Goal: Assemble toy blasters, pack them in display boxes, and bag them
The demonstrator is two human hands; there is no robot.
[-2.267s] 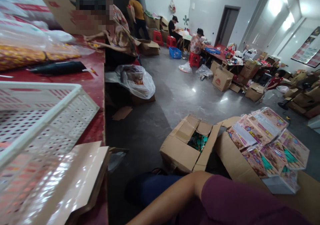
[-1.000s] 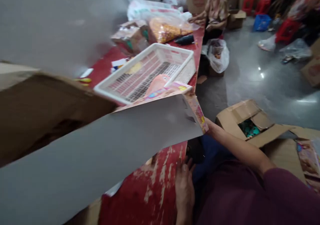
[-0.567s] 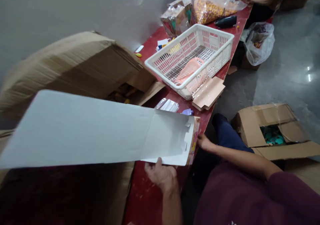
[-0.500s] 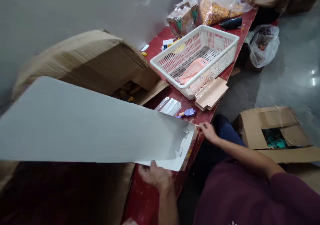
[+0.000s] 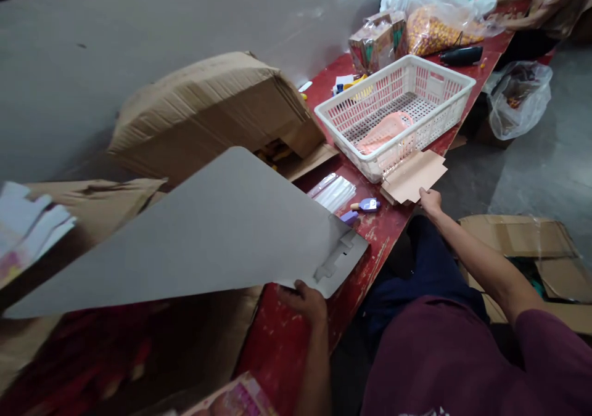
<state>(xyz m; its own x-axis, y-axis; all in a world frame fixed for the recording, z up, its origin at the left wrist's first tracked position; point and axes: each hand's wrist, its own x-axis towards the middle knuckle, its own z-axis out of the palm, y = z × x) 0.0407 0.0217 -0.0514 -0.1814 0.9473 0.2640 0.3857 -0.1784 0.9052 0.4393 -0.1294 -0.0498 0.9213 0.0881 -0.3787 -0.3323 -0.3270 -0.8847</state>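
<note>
My left hand (image 5: 306, 302) grips the lower edge of a large folding box (image 5: 203, 231), whose plain grey-white inside faces up and whose slotted end flap lies over the red table. My right hand (image 5: 431, 201) pinches the near corner of a pale pink cardboard insert (image 5: 416, 175), the top one of a small stack beside the basket. Past the box lie clear plastic bags (image 5: 333, 191) and a purple toy bottle (image 5: 369, 204). The white plastic basket (image 5: 395, 120) holds a peach-coloured plastic piece (image 5: 387, 131).
A big brown carton (image 5: 208, 114) leans at the back left. An open carton (image 5: 509, 237) stands on the floor at right. Farther along the red table (image 5: 282, 336) are a bag of yellow beads (image 5: 437, 31), a black bottle (image 5: 461, 55) and another person's arms (image 5: 527, 18).
My right hand has left the box's end flap and moved up and right to the cardboard insert. The left hand still holds the box, which lies lower and more tilted. The view has shifted left.
</note>
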